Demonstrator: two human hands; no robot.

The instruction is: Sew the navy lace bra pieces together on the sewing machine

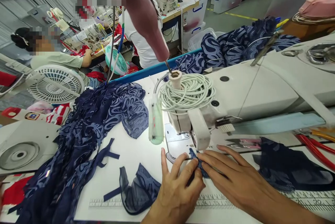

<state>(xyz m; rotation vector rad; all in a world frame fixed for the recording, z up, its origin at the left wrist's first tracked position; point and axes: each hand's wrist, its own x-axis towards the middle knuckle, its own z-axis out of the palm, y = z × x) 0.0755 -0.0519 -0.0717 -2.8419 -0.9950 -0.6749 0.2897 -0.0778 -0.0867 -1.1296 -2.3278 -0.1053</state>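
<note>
A small navy lace piece (200,164) lies just in front of the sewing machine's needle area. My left hand (176,184) pinches its left side between closed fingers, while the other fingers stick out toward the machine. From the right, my right hand (234,173) grips the same piece at the fingertips, its thumb out of sight. The fingers hide most of the piece. Near my left wrist rests a navy bra cup (137,191) with straps. Dark navy cut fabric (293,168) lies to the right, and thread snips (244,143) lie beyond my right hand.
The white sewing machine (251,81) carries a coil of pale cord (187,91). A heap of navy lace pieces (86,133) covers the table's left side. More navy lace bundles (225,51) lie behind. Red-handled pliers (318,150) are at right; a white fan (56,83) and people stand beyond.
</note>
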